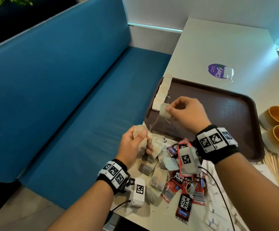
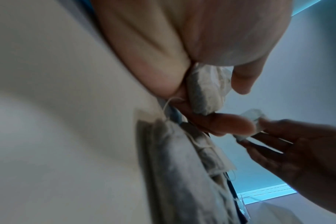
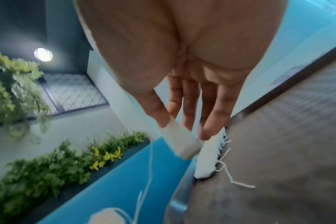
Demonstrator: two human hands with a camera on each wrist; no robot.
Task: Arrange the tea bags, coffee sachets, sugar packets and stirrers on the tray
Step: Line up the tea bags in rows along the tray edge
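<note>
A pale bench [image 1: 210, 47] is carrying a dark brown tray [image 1: 232, 104], which is sitting near its left edge with a row of tea bags [image 1: 162, 90] lying along the tray's left rim. In front of the tray, a loose heap of tea bags [image 1: 157, 167] is lying on the bench beside scattered red coffee sachets [image 1: 184, 205], some of them overlapping. To the right, two orange-lined bowls [image 1: 278, 127] are sitting just beside the tray, pale wooden stirrers [image 1: 275, 170] are lying in front of them, and a purple sticker [image 1: 217, 71] is lying flat beyond the tray.
</note>
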